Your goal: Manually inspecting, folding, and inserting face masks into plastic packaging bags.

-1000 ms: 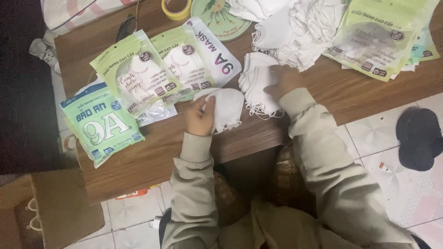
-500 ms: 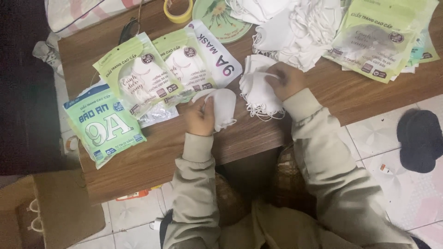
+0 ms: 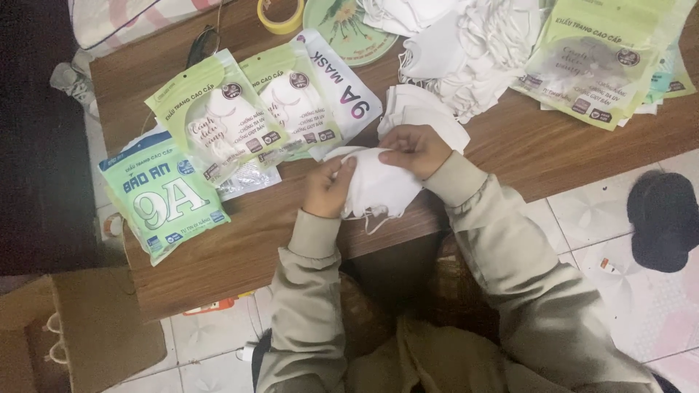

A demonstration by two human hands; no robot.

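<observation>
Both hands on 1 white mask (image 3: 378,189) at the near edge of the wooden table (image 3: 240,247). My left hand (image 3: 329,188) pinches its left side, my right hand (image 3: 415,149) pinches the top edge. Looks like 3 filled green packs (image 3: 218,124) lie to the left. Loose mask pile (image 3: 466,51) and empty green bags (image 3: 597,65) up right, so most of the work seems left.

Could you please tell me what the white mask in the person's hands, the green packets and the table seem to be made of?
The white mask, held by the left hand and right hand, looks like soft matte fabric: it folds and sags limply. The green packets appear to be glossy plastic film, with glare and wrinkles. The table looks like brown wood or wood-look laminate, showing grain lines.
</observation>
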